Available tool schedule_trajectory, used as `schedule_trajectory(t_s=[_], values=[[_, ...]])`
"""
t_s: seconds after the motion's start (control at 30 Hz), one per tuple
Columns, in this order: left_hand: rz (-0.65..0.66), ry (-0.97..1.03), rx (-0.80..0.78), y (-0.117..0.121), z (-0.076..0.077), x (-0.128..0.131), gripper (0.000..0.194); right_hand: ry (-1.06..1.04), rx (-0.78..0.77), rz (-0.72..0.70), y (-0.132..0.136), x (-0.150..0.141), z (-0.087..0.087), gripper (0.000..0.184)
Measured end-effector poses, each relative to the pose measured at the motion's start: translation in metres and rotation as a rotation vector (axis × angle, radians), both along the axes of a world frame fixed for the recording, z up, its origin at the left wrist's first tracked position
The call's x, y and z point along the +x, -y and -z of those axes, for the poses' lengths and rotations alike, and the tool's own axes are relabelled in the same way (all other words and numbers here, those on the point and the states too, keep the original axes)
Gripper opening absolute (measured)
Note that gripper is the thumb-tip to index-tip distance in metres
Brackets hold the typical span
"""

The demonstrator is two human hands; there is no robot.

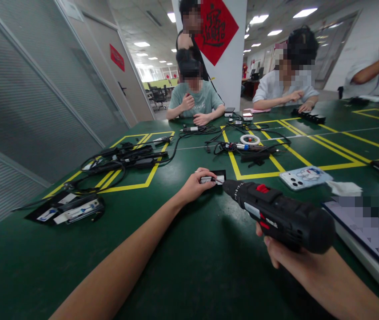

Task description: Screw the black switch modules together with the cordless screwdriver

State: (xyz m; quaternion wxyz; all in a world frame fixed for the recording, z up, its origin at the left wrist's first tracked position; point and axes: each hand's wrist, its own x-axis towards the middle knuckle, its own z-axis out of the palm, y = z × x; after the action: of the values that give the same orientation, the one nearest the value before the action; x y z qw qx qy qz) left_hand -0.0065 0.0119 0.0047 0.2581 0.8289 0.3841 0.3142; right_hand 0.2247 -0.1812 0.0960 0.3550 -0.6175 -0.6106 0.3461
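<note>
My right hand [287,253] is wrapped round the handle of a black cordless drill [276,209] with red switches. Its bit points left and reaches a small white part [220,179] on a flat black piece [218,173] lying on the table. From the left, my left hand [197,184] grips that white part between thumb and fingers, just beside the bit. The fingers partly cover the white part, so its exact kind cannot be made out. Whether the bit's tip sits in a screw is too small to see.
Black cabled tools [129,155] lie in a tangle at left, near a black pouch [79,209]. More cables and a white ring [249,140] lie ahead. A phone [305,178], a tissue [345,188] and a tablet-like slab [369,240] are at right. People sit across the green table [182,249].
</note>
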Motion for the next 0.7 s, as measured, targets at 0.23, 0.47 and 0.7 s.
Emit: schedule_trajectory(t_s=[0.23, 0.47, 0.7], values=[[-0.012, 0.000, -0.011, 0.0008, 0.0001, 0.0003, 0.026, 0.014, 0.013, -0.016, -0.0001, 0.0017, 0.0013, 0.014], [-0.013, 0.000, -0.003, -0.0005, 0.0019, 0.0001, 0.026, 0.006, -0.060, -0.007, 0.0005, -0.0010, -0.0036, 0.012], [-0.014, 0.004, 0.006, -0.0011, 0.0028, -0.0001, 0.026, -0.011, -0.067, 0.017, 0.0011, -0.0026, -0.0037, 0.013]])
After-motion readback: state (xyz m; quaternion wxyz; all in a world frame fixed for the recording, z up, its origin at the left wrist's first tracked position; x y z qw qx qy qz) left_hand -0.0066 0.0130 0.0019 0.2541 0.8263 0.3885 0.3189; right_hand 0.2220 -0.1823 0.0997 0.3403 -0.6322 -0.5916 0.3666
